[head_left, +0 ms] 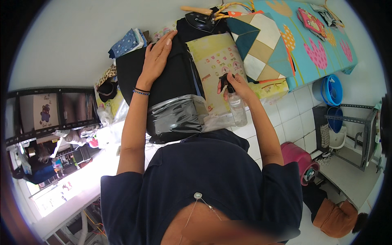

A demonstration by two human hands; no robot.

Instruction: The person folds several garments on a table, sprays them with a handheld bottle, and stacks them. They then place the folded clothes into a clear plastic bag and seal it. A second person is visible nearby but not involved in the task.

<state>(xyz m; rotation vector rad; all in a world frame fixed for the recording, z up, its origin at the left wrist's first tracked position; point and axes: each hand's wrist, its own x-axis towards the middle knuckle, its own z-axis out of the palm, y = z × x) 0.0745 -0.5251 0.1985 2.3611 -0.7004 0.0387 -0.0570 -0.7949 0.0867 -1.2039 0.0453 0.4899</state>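
Observation:
My left hand (158, 58) lies flat, fingers stretched forward, on a black garment (132, 73) spread over the padded surface. In my right hand (239, 86) is a clear spray bottle (237, 110) with a black trigger head, held upright just right of the garment. My fingers wrap round its neck and trigger. A clear plastic bag (175, 112) covers the near end of the dark cloth. Beyond my hands a black iron (201, 21) rests on dark fabric, its orange cord trailing to the right.
A yellow patterned cloth (218, 57) covers the surface between my hands. To the right lie a geometric-patterned piece (261, 47) and a turquoise flowered cover (302, 45). Folded blue clothes (126, 44) sit far left. Blue buckets (331, 90) and a pink gas cylinder (297, 157) stand on the right.

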